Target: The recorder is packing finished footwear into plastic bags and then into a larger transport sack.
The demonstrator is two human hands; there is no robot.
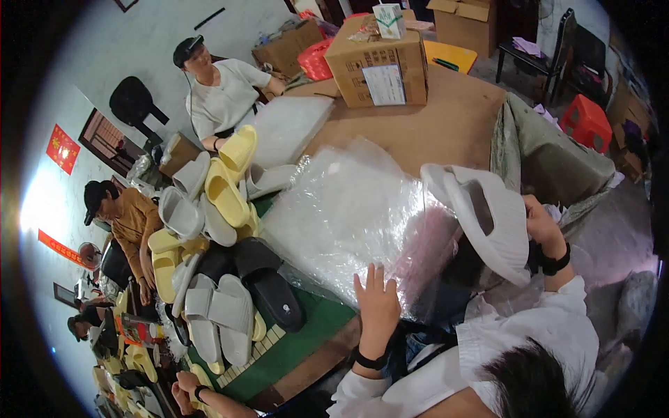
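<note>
My right hand [543, 224] grips a pair of white slide slippers [507, 217], nested together and tilted, at the table's right side. My left hand [380, 303] is open, fingers stretched out, at the near edge of a stack of clear plastic bags [334, 209]. Part of the stack near the slippers looks pinkish. A black band circles each of my wrists. Left of the bags lies a heap of slides: yellow ones [226, 191], grey ones [235, 313] and black ones [272, 289].
A cardboard box [341, 80] with a small carton [389, 21] on it stands at the far side. Across the table sits a person [223, 97] in white. Another person's hands [185, 390] show at lower left. Right are a grey-green sack [557, 164] and a red stool [587, 124].
</note>
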